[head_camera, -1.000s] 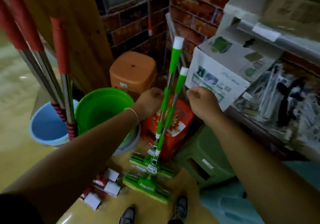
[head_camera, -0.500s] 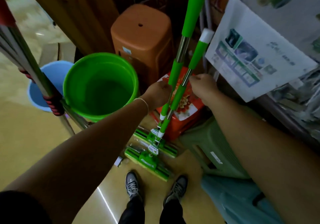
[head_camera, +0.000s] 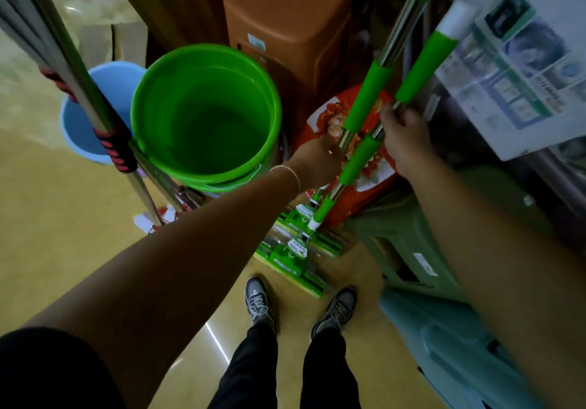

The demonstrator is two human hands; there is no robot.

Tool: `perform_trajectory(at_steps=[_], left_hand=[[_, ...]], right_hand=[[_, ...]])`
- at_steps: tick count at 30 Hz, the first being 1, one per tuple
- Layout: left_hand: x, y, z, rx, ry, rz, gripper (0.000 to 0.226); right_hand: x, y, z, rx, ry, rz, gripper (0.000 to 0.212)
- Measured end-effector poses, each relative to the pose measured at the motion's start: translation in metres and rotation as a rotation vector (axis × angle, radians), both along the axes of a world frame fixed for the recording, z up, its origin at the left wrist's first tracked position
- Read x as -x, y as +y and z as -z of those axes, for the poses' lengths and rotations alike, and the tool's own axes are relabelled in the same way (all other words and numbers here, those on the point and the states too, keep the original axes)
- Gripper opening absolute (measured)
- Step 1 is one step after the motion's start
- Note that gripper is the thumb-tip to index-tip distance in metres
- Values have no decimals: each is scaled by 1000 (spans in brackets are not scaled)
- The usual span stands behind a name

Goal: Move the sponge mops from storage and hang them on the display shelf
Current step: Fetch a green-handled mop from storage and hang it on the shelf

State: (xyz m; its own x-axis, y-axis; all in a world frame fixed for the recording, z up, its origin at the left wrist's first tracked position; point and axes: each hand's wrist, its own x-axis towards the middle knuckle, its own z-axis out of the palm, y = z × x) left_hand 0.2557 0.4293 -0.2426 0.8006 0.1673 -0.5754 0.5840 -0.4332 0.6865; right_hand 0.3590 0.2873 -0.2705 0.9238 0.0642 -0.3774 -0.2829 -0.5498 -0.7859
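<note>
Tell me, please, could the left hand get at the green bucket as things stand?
Probably not at once: the left hand is gripping a mop handle. The green bucket sits just beside it with nothing between them, so the way looks free once that hand lets go.

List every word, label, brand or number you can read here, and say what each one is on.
No text here can be read.
Printed box: pictures and lines of print, too blurred.
Tags on the sponge mops: print too small.
Sticker on the orange stool: blurred.
White label on the green stool: blurred.
Red stool's printed top: a picture, no legible words.
</note>
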Motion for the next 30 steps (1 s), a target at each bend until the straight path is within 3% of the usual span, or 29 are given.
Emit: perform_trajectory(at_steps=[4,13,18,25,30], left_hand=[[31,2,15,-160,19,138,23],[99,9,34,2,-90,119,50],[124,12,22,89,-215,196,41],[178,0,4,0,-313,315,49],[225,-15,-11,-87,-320,347,39]], right_hand=[[62,3,-18,-46,-93,24,32],[166,23,-46,89,-332,-80,36],[198,27,-56,87,-343,-71,34],[264,17,-67,144,-446,-147,32],[315,0,-77,139,-476,-233,33]])
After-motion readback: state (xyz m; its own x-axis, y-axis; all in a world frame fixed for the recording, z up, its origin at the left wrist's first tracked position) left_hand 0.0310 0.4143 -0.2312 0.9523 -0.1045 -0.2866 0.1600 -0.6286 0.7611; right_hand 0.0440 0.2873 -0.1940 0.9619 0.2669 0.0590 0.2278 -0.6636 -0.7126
